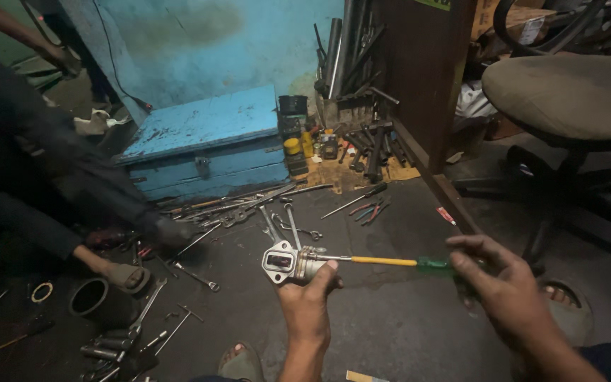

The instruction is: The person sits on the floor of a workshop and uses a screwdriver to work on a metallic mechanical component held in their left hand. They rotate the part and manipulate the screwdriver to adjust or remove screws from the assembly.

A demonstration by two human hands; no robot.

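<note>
left hand (310, 301): wrapped around a small silvery metal part (289, 264), thumb up against its side, held up over the floor about mid-frame
metal part: chunky little casting with a flat flange and a rectangular opening facing left, sits right at the top of the left fist
right hand (501, 283): closed on the green handle of a screwdriver (383, 261), fingers curled over it so most of the handle is hidden
screwdriver: lying nearly level, yellow section next to the green grip, thin steel shaft running left with its tip at the metal part; can't tell exactly what the tip is seated in
floor (390, 318): dark, grimy concrete, spanners and wrenches (277, 219) scattered just behind the part
blue box (206, 145): worn wooden chest against the teal wall, well behind the hands
office chair (567, 99): on the right, padded seat, dark base
other person: crouched at left in dark clothes, sandalled foot (125, 276) near a black pipe section (97, 301)
</note>
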